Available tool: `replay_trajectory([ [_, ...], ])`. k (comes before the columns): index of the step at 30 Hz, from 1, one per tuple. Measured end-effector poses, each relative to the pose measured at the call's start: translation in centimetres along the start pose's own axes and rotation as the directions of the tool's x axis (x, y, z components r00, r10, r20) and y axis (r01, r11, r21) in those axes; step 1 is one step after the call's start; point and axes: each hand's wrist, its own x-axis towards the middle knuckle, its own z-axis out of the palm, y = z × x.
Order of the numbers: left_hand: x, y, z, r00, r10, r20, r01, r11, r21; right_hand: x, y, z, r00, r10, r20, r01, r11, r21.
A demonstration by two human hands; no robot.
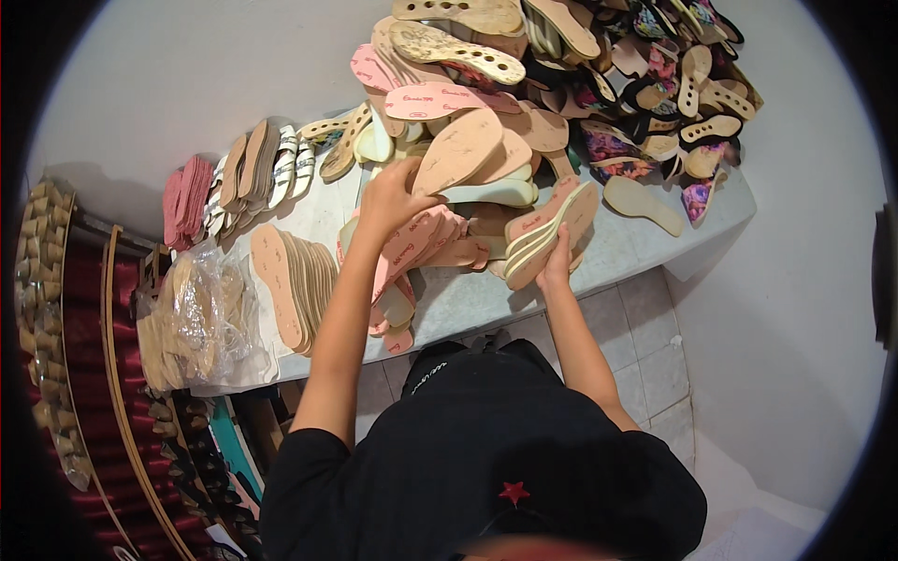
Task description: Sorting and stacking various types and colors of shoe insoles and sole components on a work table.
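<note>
My left hand (395, 194) is closed on the heel end of a tan insole (460, 151), which is raised over a loose pile. White-edged soles lie just under and behind it. Near the table's front edge, my right hand (556, 260) grips a small stack of insoles (552, 238), held tilted with their pale edges showing. Between my hands lie pink printed insoles (416, 251), overlapping and pointing various ways. My left fingertips are partly hidden behind the insole.
A neat row of tan insoles (290, 290) stands left of my left forearm, beside a clear plastic bag (210, 313) of soles. Pink pieces (185, 206) and white-strapped sandals (292, 166) sit at the back left. Floral sandal uppers (617, 154) heap up at the back right, near a loose pale sole (644, 206).
</note>
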Motion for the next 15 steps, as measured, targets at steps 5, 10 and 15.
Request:
replay_trajectory([
  [5,-5.1,0.2,-1.2,0.933,-0.359,0.006,0.326,0.840,-0.433,-0.1,0.6,0.9,0.960,-0.255,-0.115,0.182,0.883,-0.433],
  [10,-10.1,-0.6,-2.9,0.925,-0.373,-0.072,0.267,0.775,-0.573,-2.4,2.8,2.6,0.883,-0.466,-0.051,0.359,0.742,-0.567],
  [15,-14.4,-1.7,-6.9,0.883,-0.443,-0.154,0.272,0.751,-0.602,-6.7,5.2,6.9,0.840,-0.488,0.238,0.543,0.756,-0.366],
])
